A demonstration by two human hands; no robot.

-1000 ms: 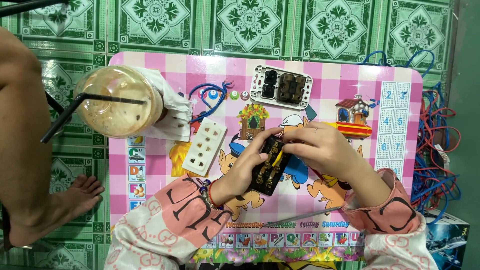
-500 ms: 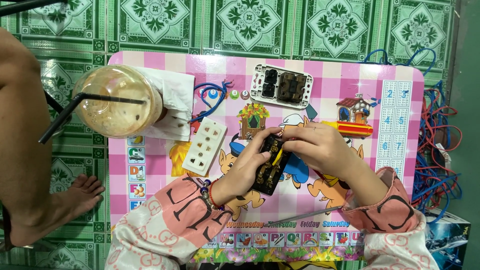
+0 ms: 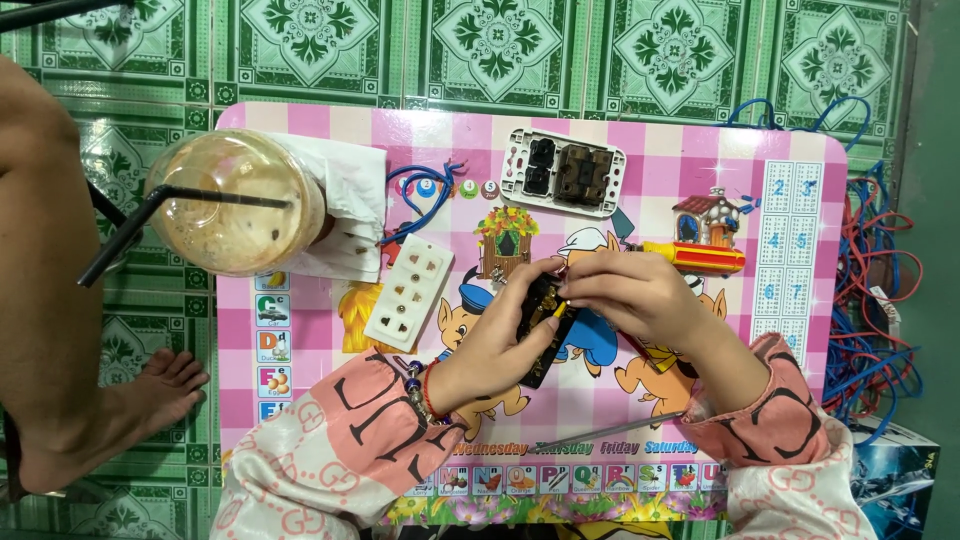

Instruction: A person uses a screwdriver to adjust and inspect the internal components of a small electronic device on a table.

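Over the pink kids' table (image 3: 330,125), both hands on a black socket block (image 3: 540,325).

Left hand (image 3: 495,345) grips it from below to steady it; right hand (image 3: 630,295) pinches a yellow bit at its top, screwdriver (image 3: 695,258) lying just beside.

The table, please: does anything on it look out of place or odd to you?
Yes: a drink cup with a straw stands on a tissue among electrical parts, close to the white socket plate. Tangled wires spill off the table edge.
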